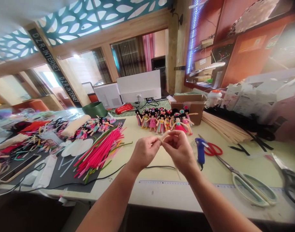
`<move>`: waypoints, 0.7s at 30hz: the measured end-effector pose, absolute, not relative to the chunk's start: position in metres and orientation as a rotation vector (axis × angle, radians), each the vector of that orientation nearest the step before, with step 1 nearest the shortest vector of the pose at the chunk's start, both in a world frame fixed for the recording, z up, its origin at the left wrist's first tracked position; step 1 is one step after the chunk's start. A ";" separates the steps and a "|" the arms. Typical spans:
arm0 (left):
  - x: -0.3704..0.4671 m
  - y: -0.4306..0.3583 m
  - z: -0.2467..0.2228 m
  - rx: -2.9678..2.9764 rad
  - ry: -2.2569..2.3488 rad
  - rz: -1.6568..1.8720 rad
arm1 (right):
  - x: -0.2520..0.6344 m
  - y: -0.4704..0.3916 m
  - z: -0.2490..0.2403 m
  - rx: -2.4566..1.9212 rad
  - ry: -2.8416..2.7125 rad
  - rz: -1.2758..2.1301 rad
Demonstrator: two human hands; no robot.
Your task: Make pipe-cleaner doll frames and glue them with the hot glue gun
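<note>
Both hands meet above the middle of the table, fingertips nearly touching. My left hand (144, 150) is closed in a pinch on a beige pipe cleaner (164, 136), which is mostly hidden by the fingers. The thumb and fingers of my right hand (179, 149) pinch the same piece, and a thin pale length shows below that hand. Just beyond stands a group of small dolls (161, 122) with black hair and colourful dresses. A blue glue gun (200, 151) lies right of my right hand, beside red-handled scissors (213, 149).
Pink and green pipe cleaners (101, 149) lie at left, near a phone (20, 168). Beige pipe cleaners (225, 126) lie at right. Large scissors (254, 188) rest near the front edge by a ruler (159, 183). A black cable (108, 175) crosses the table. A cardboard box (195, 112) stands behind.
</note>
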State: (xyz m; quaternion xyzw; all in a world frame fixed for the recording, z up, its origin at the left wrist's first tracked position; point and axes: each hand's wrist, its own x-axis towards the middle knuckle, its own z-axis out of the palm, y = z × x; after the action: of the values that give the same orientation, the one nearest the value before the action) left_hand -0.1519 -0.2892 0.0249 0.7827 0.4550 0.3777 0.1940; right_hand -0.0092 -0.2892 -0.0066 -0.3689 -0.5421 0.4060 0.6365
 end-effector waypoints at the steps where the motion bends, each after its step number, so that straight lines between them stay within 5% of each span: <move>1: -0.151 -0.292 0.027 2.225 1.302 1.062 | -0.009 -0.290 -0.007 -0.818 -1.170 1.017; 7: -0.151 -0.302 0.029 2.295 1.347 1.021 | 0.001 -0.298 0.000 -0.742 -1.157 1.344; 21: -0.153 -0.313 0.026 2.290 1.259 0.901 | 0.014 -0.304 0.000 -0.853 -1.394 1.249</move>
State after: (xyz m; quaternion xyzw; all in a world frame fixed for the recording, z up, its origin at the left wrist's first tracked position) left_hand -0.1525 -0.3126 0.0259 0.8137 0.4475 0.3201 0.1877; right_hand 0.0142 -0.3042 -0.0003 -0.3552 -0.5806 0.5200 0.5161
